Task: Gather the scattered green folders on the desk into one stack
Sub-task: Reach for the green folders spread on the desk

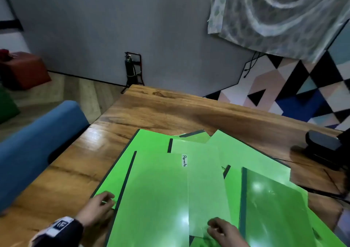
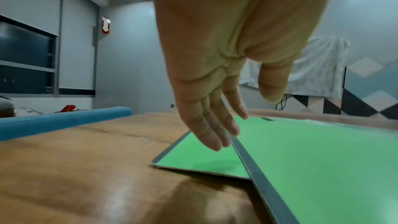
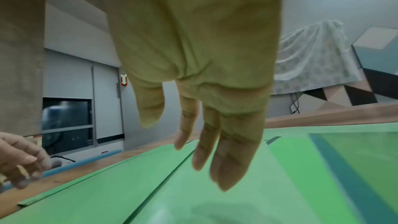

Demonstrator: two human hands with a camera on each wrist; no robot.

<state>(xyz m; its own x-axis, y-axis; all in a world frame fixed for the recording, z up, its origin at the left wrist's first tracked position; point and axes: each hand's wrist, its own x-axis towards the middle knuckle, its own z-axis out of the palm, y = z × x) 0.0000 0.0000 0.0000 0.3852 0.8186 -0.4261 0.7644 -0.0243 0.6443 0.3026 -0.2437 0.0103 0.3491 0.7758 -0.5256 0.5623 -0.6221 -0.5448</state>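
Glossy green folders [image 1: 151,190] with dark spine strips, overlapping askew across the wooden bench [image 1: 170,110]; a "Permits" label [image 1: 184,160] on one. Left hand [image 1: 98,207] at 7 o'clock, fingers straight over a folder corner [image 2: 193,157]. Right hand [image 1: 223,229] at 5 o'clock, fingers relaxed above the sheets, gripping nothing.

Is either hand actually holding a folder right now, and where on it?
Neither. The left hand hovers with straight fingers over a folder corner; the right hand hangs open above the pile.
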